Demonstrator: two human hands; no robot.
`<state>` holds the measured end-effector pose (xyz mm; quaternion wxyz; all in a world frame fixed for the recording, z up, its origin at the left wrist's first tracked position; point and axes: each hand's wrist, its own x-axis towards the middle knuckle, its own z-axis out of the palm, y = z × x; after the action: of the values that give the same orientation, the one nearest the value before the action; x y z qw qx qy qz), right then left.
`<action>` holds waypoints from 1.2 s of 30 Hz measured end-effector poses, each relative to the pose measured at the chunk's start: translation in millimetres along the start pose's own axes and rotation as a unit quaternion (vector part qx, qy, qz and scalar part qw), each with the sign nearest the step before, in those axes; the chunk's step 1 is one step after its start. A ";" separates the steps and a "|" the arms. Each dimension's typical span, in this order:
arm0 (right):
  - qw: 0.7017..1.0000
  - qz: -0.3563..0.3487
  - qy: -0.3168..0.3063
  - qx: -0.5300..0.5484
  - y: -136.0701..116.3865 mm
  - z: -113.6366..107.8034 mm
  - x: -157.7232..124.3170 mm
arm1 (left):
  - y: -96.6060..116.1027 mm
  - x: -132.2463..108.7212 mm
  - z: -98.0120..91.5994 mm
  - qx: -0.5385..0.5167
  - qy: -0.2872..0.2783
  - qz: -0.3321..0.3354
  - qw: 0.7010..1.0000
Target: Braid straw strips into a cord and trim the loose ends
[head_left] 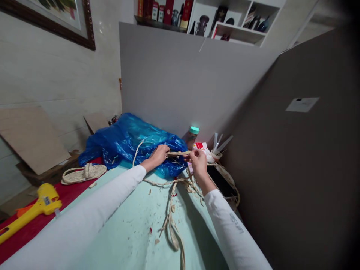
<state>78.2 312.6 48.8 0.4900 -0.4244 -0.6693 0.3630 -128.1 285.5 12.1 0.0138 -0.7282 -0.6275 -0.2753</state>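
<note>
Left hand (159, 154): fingers bent closed onto the left end of a pale tan, slender bundle of straw strands (178, 153). Straw bundle: between the hands, in front of the plastic bag's folds; long axis side to side, near level. Right hand (199, 161): thumb and fingertips pinched on the bundle's right end. The hands are apart, bridged by the straw; neither is nearer, as both touch it.

Surface, left to right. Bright yellow plastic glue gun (39, 210): on a deep red cloth (66, 195), at the near left edge. Flat oval slipper of cream woven straw (80, 175): beyond the gun. Crumpled, shiny blue plastic bag (135, 135): heaped at the far side. Desk with pale mint covering (126, 232): scattered with small scraps. Loose lengths of tan twisted straw cord (170, 213): trailing toward the near edge. Jar with teal lid (194, 130): behind the right hand. Pale cup of translucent sticks (225, 143): beside a red-and-white packet. Black rectangular flat-screened device (222, 182): right of the right wrist.

Room, left to right. Tan flat board (30, 138), leaning on a pale wall. Picture in carved brown frame (91, 26), above. Smooth grey upright panel (180, 78), behind the desk. White compartmented shelf unit (242, 37), bearing dark vases. Dark grey panel (281, 168), with white label.
</note>
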 end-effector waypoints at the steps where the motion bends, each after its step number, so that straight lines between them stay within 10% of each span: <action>1: 0.999 0.000 0.033 0.025 -6.1 -9.2 1.3 | -1.1 -0.6 -0.2 -0.005 0.001 -0.004 1.000; 7: 0.973 -0.036 0.176 0.142 -50.9 -74.0 -11.8 | -1.4 -1.3 -3.4 -0.072 0.004 -0.025 0.997; 15: 0.972 -0.011 0.063 0.228 -54.0 -73.9 -85.5 | 66.3 -34.7 -31.4 -0.271 0.018 -0.037 0.962; 21: 0.988 -0.002 -0.001 0.155 -40.1 -62.3 -135.8 | 136.1 -87.8 -53.7 -0.504 -0.001 -0.084 0.859; 29: 0.986 -0.009 -0.094 0.134 -30.8 -59.2 -178.1 | 141.5 -119.8 -52.3 -0.624 0.073 -0.172 0.759; 36: 0.969 -0.010 -0.199 0.146 -36.6 -53.7 -173.5 | 158.9 -133.0 -55.4 -0.631 0.001 -0.131 0.765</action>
<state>149.9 142.3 35.3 0.4072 -0.2607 -0.6971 0.5294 -11.0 111.1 55.1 -0.4843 -0.4834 -0.4014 -0.6089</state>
